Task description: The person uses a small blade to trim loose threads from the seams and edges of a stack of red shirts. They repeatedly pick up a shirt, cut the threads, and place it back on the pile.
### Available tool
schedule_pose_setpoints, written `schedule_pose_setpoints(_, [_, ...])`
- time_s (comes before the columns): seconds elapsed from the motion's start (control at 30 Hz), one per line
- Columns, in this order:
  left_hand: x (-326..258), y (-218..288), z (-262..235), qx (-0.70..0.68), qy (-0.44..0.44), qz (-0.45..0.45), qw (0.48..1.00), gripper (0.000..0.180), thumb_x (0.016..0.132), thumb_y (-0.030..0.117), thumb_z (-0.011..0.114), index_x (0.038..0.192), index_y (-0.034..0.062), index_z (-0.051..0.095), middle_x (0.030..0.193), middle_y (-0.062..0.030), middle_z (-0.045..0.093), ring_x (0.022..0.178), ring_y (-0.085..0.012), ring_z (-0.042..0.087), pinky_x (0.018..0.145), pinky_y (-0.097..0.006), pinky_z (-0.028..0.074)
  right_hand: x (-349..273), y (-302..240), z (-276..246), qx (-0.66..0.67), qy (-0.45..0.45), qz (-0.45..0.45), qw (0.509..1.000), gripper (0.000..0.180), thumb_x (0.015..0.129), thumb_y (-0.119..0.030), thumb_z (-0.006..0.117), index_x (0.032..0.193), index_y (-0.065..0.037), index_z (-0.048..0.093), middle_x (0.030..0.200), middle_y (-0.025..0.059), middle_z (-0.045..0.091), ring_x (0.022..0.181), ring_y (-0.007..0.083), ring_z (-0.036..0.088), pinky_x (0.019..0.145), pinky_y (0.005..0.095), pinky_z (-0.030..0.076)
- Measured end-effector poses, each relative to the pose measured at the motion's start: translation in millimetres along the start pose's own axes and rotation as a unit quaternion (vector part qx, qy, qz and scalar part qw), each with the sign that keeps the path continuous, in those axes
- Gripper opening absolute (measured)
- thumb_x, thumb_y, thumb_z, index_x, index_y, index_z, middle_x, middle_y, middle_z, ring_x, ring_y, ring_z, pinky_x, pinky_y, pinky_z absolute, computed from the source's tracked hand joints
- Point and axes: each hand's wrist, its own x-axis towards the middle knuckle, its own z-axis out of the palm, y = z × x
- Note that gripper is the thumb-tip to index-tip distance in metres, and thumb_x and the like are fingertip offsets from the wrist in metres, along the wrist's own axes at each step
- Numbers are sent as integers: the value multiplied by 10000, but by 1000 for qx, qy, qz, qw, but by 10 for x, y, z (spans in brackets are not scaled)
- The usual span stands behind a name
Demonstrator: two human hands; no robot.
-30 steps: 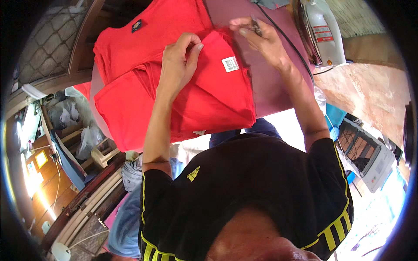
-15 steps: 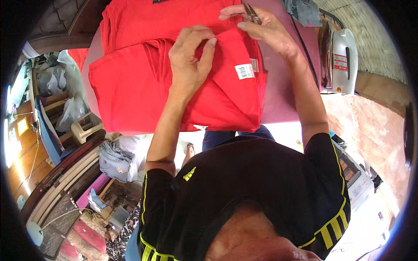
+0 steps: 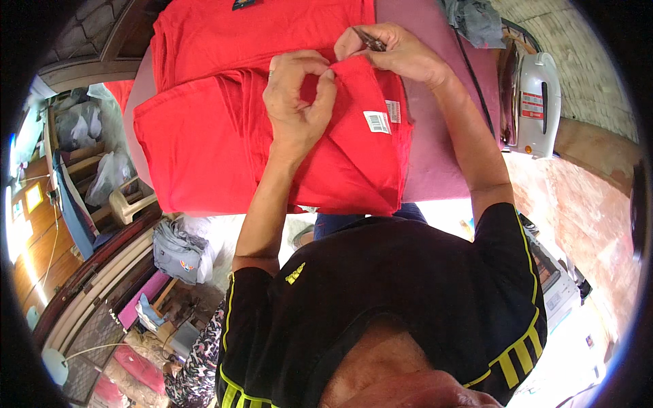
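Red garments (image 3: 197,143) lie layered across the table in front of me. My left hand (image 3: 296,98) pinches the upper edge of the top red cloth between thumb and fingertips, with a ring on one finger. My right hand (image 3: 401,54) grips small dark metal thread snips (image 3: 369,39), their points sticking out to the left over the fingers. The thumb and forefinger of that hand meet at the same cloth edge, just right of my left hand. White tags (image 3: 377,122) show on the cloth below. A dark label (image 3: 243,3) sits on the red cloth at the far edge.
The mauve tabletop (image 3: 445,143) shows right of the cloth, a black cord (image 3: 473,75) crossing it. A grey cloth (image 3: 473,24) lies at its far right, near a white appliance (image 3: 537,105). At left are plastic bags (image 3: 109,177) and a grey folded garment (image 3: 180,248).
My right hand has moved left and down from above the cloth onto its edge, and its fingers have closed there. The snips have tipped leftward. The red cloth has shifted slightly.
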Motion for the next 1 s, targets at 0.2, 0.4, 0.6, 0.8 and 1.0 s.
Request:
schedule_pose_setpoints(0.2, [8,26,-126,20,9,-23,999,156,732,-54,690,825,33,602,902,-110,639,850,-255,606,783,-359,485,45,-114,156,32,15,-62,997,205,881,-26,618,1085,-40,626,1050,-16,616,941,53,528,839,223,426])
schedule_pose_setpoints(0.4, [-20,96,-191,65,10,-27,997,145,727,-58,690,817,31,620,898,-101,621,827,-240,599,758,-341,489,161,-88,263,-70,-52,30,996,290,812,71,580,1084,-21,617,1015,-9,606,914,60,529,834,231,435])
schedule_pose_setpoints(0.6, [-126,86,-252,36,20,-45,998,163,712,-79,678,826,28,633,898,-99,634,840,-237,620,776,-333,500,173,37,284,2,-27,-51,998,200,809,67,592,982,-29,618,996,-20,604,840,45,508,739,208,408])
schedule_pose_setpoints(0.8, [-126,154,-256,39,5,-76,996,134,700,-47,708,766,21,614,912,-128,632,850,-264,612,767,-357,505,185,-237,383,-34,-81,-30,996,124,830,7,652,908,-54,577,969,-21,578,817,43,482,701,204,375])
schedule_pose_setpoints(1.0, [-152,86,-395,28,-6,-72,997,139,724,-54,688,795,24,598,949,-134,649,886,-254,621,818,-350,504,182,-157,479,32,-32,-59,997,148,839,-34,659,871,-87,524,948,-13,569,829,52,487,693,216,369])
